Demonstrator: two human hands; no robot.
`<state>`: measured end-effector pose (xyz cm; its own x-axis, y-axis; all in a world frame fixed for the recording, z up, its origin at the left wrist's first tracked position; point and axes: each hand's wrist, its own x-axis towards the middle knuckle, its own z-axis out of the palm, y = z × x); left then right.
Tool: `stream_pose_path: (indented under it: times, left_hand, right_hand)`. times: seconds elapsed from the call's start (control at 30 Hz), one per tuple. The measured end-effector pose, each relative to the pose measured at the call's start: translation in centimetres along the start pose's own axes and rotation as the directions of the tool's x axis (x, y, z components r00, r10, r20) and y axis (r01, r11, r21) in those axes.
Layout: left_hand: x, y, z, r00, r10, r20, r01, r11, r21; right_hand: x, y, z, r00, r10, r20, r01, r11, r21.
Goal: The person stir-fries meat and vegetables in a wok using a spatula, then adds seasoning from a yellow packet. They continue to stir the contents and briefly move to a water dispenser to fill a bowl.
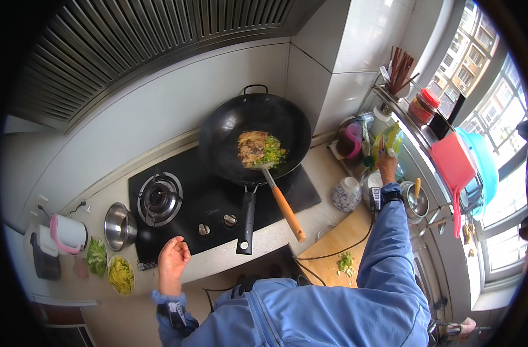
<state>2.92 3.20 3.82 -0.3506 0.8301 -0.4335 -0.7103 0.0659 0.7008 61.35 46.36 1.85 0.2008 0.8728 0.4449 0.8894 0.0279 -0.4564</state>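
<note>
From where I stand, the yellow-green bag (392, 136) is out to the person's right, past the wok (220, 133) and beside the rack by the window. The right hand (386, 165) is at its near end, at the end of an outstretched arm, and the bag's long axis runs roughly on from that arm, leaning a little right. The fingers appear to touch it, but I cannot tell whether they are closed around it. The left hand (174, 254) is well apart on the other side, raised near the stove knobs (204, 229), empty, its fingers loosely curled. Between the two hands sits the wok, handle toward the person, with browned pieces (252, 146) and chopped greens (274, 151) inside; a spatula (286, 209) rests in it, its wooden handle slanting nearer and right. A patterned bowl (346, 196) stands on the tabletop (318, 165), between wok and right forearm.
</note>
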Motion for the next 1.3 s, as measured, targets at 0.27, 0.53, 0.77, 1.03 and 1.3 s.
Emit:
stream_pose_path:
  times: [0.27, 0.53, 0.77, 1.03, 1.3]
  left_hand:
    - [-0.8, -1.2, 0.6, 0.999, -0.032, -0.044, 0.032, 0.999, 0.02]
    - [-0.4, -1.8, 1.6, 0.998, -0.061, -0.024, 0.062, 0.997, 0.045]
    - [0.2, -2.4, 2.3, 0.995, -0.099, 0.027, 0.098, 0.994, 0.038]
    - [3.1, -3.8, 3.5, 0.929, -0.249, 0.272, 0.219, 0.966, 0.137]
    - [4.2, -3.7, 1.8, 0.842, -0.379, 0.384, 0.344, 0.925, 0.16]
  right_hand:
    - [1.8, 3.0, 3.4, 0.951, -0.271, 0.148, 0.308, 0.817, -0.488]
    - [1.7, 3.8, 3.2, 0.949, 0.267, 0.165, -0.308, 0.899, 0.312]
    - [-0.6, -5.9, -6.0, 0.913, 0.149, 0.38, -0.232, 0.956, 0.181]
    - [-11.2, -22.6, -15.6, 0.725, -0.459, 0.514, 0.162, 0.839, 0.52]
    - [-19.2, -32.2, -18.2, 0.568, -0.697, 0.436, 0.545, 0.717, 0.435]
